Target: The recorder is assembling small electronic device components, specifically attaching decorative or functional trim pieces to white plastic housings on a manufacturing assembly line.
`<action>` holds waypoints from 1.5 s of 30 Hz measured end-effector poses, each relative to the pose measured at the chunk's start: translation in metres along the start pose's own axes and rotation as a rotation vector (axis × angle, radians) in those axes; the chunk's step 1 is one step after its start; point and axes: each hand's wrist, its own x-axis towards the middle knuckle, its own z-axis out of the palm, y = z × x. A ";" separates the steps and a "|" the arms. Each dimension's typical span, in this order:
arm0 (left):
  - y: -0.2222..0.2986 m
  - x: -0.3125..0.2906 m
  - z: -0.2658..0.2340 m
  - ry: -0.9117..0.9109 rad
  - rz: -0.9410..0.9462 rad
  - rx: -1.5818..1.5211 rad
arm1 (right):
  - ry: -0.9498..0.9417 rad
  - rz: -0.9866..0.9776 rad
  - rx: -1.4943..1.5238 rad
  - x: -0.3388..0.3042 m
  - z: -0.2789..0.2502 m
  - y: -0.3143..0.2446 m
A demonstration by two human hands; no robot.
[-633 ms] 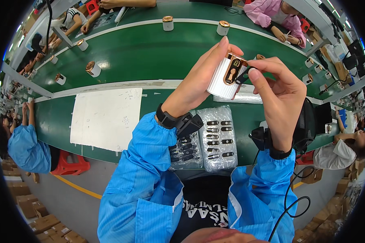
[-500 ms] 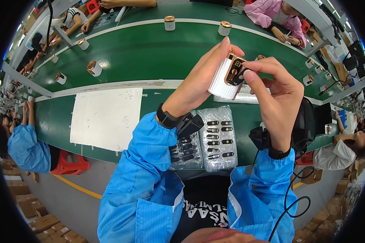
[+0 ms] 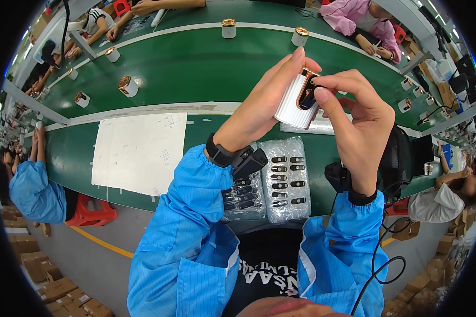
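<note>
My left hand point(image 3: 264, 100) is wrapped round a white ribbed device point(image 3: 292, 103), held tilted above the bench. The device has copper-coloured trim and a dark oval front. A glossy black panel point(image 3: 305, 99) lies at that front, its upper part hidden by my right fingers. My right hand point(image 3: 357, 113) pinches the panel's edge between thumb and forefinger. Whether the panel is fully seated cannot be seen. Below my hands, a bubble-wrap sheet point(image 3: 285, 211) bears several similar black oval panels point(image 3: 298, 184). Beside it lies a clear bag point(image 3: 243, 211) with more dark pieces.
Beyond the bench runs a green conveyor belt point(image 3: 185, 68) carrying several white devices with copper tops point(image 3: 128, 86). A white paper sheet point(image 3: 137, 153) is taped at left. A black rounded object point(image 3: 397, 158) stands by my right wrist. Other people sit around the line.
My right fingers have shifted slightly over the device's front, and the lit display seen there before no longer shows. The devices on the belt have moved a little to the right.
</note>
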 end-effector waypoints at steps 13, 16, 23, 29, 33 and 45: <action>0.004 -0.003 0.006 0.035 -0.008 0.049 | -0.021 -0.067 -0.073 0.002 -0.001 0.002; 0.002 -0.002 0.008 0.050 -0.011 0.039 | -0.037 -0.046 -0.091 0.003 -0.003 0.004; 0.002 -0.002 0.008 0.045 0.002 0.088 | -0.031 -0.011 -0.030 0.011 -0.005 0.022; -0.001 -0.005 0.010 0.047 0.000 0.116 | -0.262 0.078 0.079 0.007 -0.014 0.029; 0.000 -0.006 0.003 -0.054 -0.005 -0.021 | -0.282 0.140 0.151 0.005 -0.022 0.030; -0.002 0.000 -0.012 -0.116 0.208 0.512 | -0.234 0.181 0.118 0.016 -0.034 0.029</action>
